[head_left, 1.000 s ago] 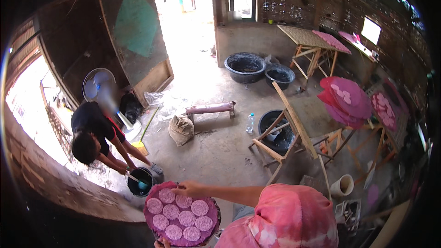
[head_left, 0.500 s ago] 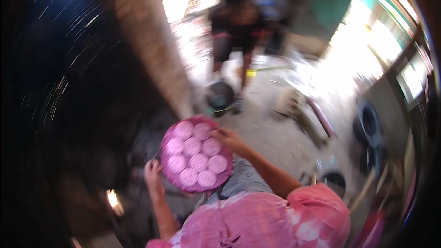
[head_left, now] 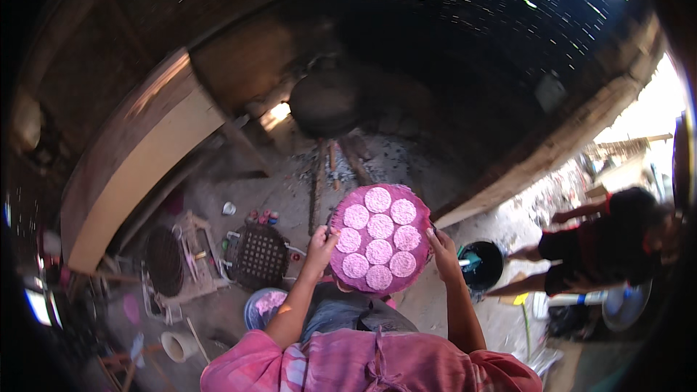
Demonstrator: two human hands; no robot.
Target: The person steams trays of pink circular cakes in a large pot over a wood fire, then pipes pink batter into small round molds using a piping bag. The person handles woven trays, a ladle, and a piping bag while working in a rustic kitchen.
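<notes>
My left hand (head_left: 323, 245) grips the left edge of a round magenta tray (head_left: 357, 196) held level over my lap and legs. Several pale pink, textured discs (head_left: 379, 226) lie in rows across it. The tray's right edge is gripped by my right hand (head_left: 440, 244), with its thumb at the rim. Below the tray to the left is a blue tub (head_left: 259, 313) with pink stuff inside.
A large dark round pot (head_left: 323, 105) stands over ash and firewood (head_left: 318, 181) ahead, with a wooden board (head_left: 134, 174) to its left. A dark perforated crate (head_left: 260, 261) sits on the floor. At right, another person (head_left: 624, 239) is beside a dark bucket (head_left: 488, 272).
My view has swung left from the open doorway to the dark fireplace corner, with the tray carried along. The other person now appears at the right instead of left.
</notes>
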